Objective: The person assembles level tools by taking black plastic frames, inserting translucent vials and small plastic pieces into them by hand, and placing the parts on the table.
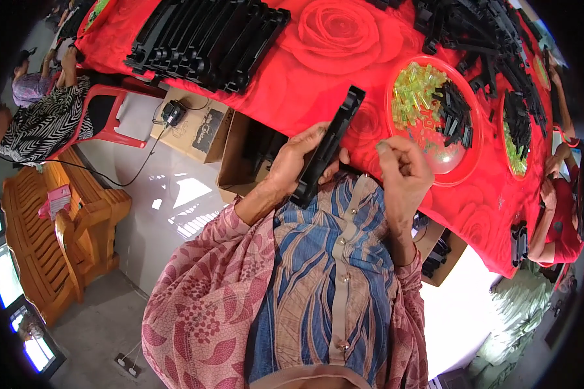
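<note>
My left hand [291, 159] grips a long, narrow black plastic part [331, 142] with a channel along it, held tilted in front of my chest. To the right of it, my right hand [405, 170] is raised apart from the part, thumb and fingers pinched together; anything between them is too small or hidden to make out. Just beyond that hand, a round red basin [446, 179] on the table holds translucent yellow-green pieces [416, 91] and small black pieces [455, 115].
Similar black parts [207, 42] line the far left of the red rose-patterned tablecloth [340, 32]. More lie heaped [474, 32] at the far right, near a second basin [518, 133]. Cardboard boxes [198, 133] stand below the edge. Other people sit left and right.
</note>
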A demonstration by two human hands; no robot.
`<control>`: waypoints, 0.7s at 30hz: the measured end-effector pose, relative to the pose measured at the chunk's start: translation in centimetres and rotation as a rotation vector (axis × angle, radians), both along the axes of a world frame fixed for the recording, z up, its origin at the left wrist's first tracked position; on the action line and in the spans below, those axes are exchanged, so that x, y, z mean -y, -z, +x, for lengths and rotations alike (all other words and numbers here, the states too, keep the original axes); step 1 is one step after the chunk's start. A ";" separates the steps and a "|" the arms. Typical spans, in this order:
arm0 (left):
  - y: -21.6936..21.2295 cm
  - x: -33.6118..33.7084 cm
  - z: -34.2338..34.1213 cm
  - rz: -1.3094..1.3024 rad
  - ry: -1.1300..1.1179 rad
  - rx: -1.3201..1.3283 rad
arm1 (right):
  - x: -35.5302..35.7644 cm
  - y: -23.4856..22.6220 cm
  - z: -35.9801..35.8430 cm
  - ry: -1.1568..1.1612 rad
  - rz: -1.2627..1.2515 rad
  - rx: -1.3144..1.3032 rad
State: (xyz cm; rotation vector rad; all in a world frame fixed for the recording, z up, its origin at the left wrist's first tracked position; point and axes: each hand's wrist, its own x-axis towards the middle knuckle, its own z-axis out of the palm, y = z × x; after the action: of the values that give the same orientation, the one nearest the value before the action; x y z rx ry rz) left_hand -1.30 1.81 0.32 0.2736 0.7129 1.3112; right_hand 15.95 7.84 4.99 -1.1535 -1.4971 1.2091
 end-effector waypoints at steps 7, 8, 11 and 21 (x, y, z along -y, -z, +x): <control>-0.2 0.4 0.5 0.016 0.022 -0.027 | 0.7 1.6 0.8 -0.036 -0.177 -0.099; -0.2 0.5 0.6 0.010 0.033 -0.033 | 0.8 1.6 0.8 -0.035 -0.178 -0.098; -0.3 0.5 0.2 -0.027 0.102 -0.014 | 0.6 1.5 0.6 -0.044 -0.163 -0.058; -1.4 0.4 -0.7 0.120 0.184 -0.137 | 0.7 0.5 -0.3 -0.013 -0.124 -0.025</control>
State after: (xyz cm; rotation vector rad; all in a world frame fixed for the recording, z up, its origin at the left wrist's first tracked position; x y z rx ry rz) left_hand -2.02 1.43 1.70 0.5180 0.7081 1.1691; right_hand 15.67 7.16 4.44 -1.2070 -1.4295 1.3366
